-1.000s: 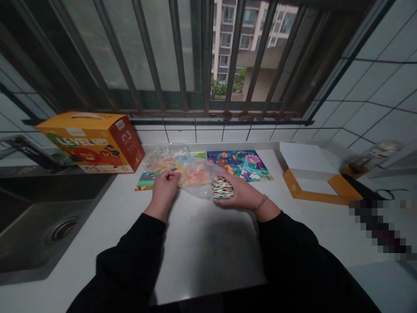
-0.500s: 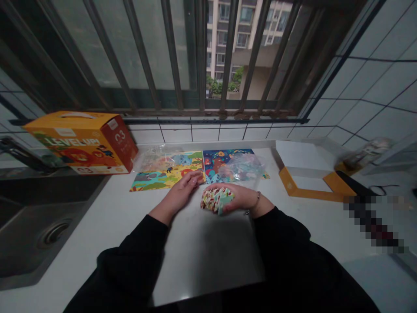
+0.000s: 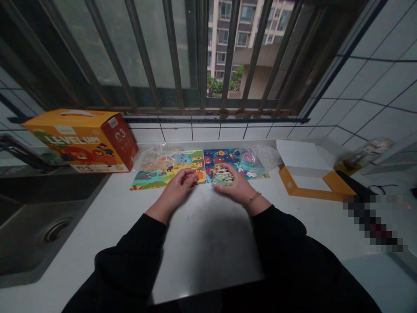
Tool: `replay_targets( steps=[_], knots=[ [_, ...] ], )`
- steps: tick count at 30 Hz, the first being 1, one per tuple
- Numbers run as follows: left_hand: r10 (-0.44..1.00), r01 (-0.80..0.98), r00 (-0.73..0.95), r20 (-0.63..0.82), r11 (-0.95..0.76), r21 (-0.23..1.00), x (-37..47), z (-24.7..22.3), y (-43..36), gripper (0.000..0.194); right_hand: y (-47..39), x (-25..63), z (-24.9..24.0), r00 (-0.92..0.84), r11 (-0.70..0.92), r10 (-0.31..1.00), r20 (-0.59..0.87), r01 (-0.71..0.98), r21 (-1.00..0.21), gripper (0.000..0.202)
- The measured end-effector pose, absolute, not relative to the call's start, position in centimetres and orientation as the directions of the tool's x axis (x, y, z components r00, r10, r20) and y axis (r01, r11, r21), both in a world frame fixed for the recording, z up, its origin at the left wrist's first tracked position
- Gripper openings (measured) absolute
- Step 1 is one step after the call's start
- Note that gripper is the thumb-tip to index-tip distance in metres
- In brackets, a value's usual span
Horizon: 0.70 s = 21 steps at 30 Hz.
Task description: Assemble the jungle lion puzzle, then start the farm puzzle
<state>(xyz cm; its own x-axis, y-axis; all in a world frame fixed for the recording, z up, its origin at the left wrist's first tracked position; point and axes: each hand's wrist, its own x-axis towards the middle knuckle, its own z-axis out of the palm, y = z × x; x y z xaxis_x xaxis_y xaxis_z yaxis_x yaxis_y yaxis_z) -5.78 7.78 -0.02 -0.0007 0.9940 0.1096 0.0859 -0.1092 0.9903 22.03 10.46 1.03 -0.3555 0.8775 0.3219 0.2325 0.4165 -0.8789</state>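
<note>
Right hand (image 3: 235, 186) fingers curled around stack of puzzle pieces (image 3: 221, 174); left hand (image 3: 180, 184) loosely curled, fingertips pinching small piece, on yellow puzzle board (image 3: 156, 174).

A single camera sits on the person's head and looks forward and down along both black sleeves onto the white counter (image 3: 202, 243). It faces the barred window (image 3: 182, 56) and the tiled wall behind the counter. The view is close and wide: the sink (image 3: 35, 226) fills the left edge, an open orange box (image 3: 312, 174) sits at the right, and straight lines bow toward the borders.
</note>
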Motion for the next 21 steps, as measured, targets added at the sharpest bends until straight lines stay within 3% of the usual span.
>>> replay_targets(
  steps=[3,6,10,13,16,19,21],
  knots=[
    [0.994,0.100,0.035,0.106,-0.109,0.989,-5.7,0.5,7.3,0.062,8.3,18.9,0.9,-0.627,0.531,0.723,0.291,0.233,-0.815,0.089],
    [0.992,0.117,0.043,0.115,-0.120,0.986,-6.0,0.9,7.0,0.064,7.8,17.3,0.3,-0.734,0.631,0.620,0.278,0.256,-0.732,0.090],
    [0.959,0.180,0.235,0.157,-0.202,0.963,-6.4,1.0,5.9,0.069,8.5,17.2,-0.5,-0.740,0.662,0.610,0.285,0.277,-0.697,0.097],
    [0.893,0.264,0.420,0.163,-0.292,0.919,-6.2,0.9,4.9,0.112,9.0,17.6,-0.9,-0.710,0.646,0.641,0.292,0.295,-0.704,0.100],
    [0.884,0.394,0.433,0.178,-0.363,0.844,-5.6,0.5,4.3,0.137,9.2,18.3,-1.0,-0.708,0.625,0.651,0.274,0.294,-0.723,0.110],
    [0.904,0.432,0.393,0.169,-0.344,0.834,-5.0,0.2,4.1,0.133,9.6,19.8,-0.3,-0.691,0.593,0.674,0.260,0.296,-0.749,0.119],
    [0.916,0.447,0.369,0.157,-0.323,0.834,-4.7,0.3,4.0,0.121,10.0,21.5,0.7,-0.606,0.551,0.746,0.277,0.327,-0.768,0.103]
  ],
)
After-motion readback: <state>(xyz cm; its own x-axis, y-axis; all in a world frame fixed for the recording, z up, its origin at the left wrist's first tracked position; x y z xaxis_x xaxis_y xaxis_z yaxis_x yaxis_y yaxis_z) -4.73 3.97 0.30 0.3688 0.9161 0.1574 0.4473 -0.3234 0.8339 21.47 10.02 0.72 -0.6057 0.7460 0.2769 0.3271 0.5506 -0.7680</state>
